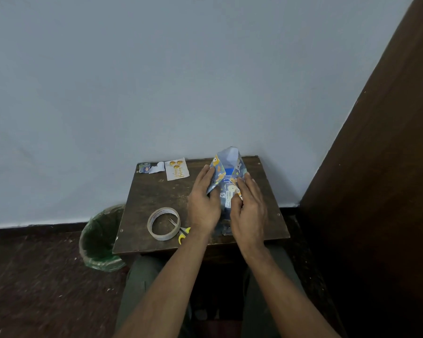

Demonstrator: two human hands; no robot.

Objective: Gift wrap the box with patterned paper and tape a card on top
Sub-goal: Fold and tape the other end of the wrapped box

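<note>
While half-wrapped, box between both hands.

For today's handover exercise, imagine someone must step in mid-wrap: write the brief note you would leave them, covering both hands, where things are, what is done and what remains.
Left hand: fingers straight, pressing the paper against the box's left side.
Right hand: pressing the paper on the right side, thumb tucked at the seam.
Box: at the table's back right, partly wrapped; its blue face shows between the flaps and the far end stands open.
Tape and scissors: front left, by the left wrist.
Card and a paper scrap: back left.
Done: paper brought round the box.
Left: tape the seam, fold and tape the ends, tape the card on top.
</note>
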